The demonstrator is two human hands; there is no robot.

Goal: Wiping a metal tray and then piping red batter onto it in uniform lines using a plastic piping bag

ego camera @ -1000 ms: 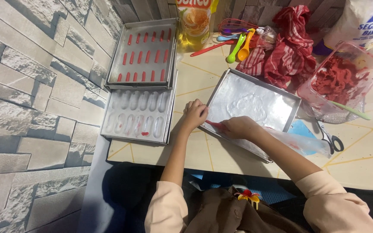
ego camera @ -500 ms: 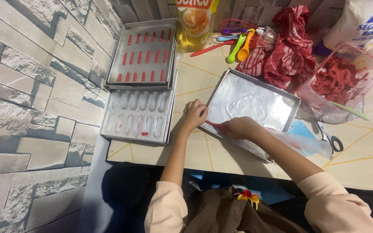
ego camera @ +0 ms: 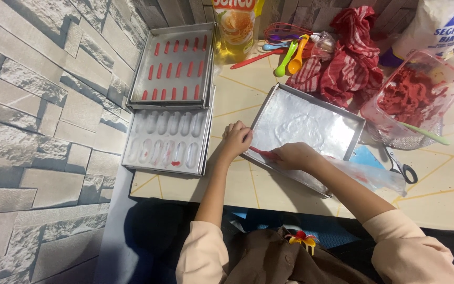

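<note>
Far tray (ego camera: pixel 177 66): rows of red strips piped. Mould tray (ego camera: pixel 166 139): nearly bare, one red smear. Greased tray (ego camera: pixel 306 131) at the tabletop's (ego camera: pixel 237 181) near edge: first strip starting. Right hand (ego camera: pixel 295 156), grip clamped on piping bag (ego camera: pixel 366 176); left hand (ego camera: pixel 236 139), fingers curled, steadies the tray's corner. Open room across that tray; clutter beyond.

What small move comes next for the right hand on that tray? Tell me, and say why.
Probably draw the right hand along the near edge of the foil-lined tray, piping a red strip. Its piping bag tip shows red at that edge, the left hand steadies the corner, and the tray is otherwise bare.
</note>
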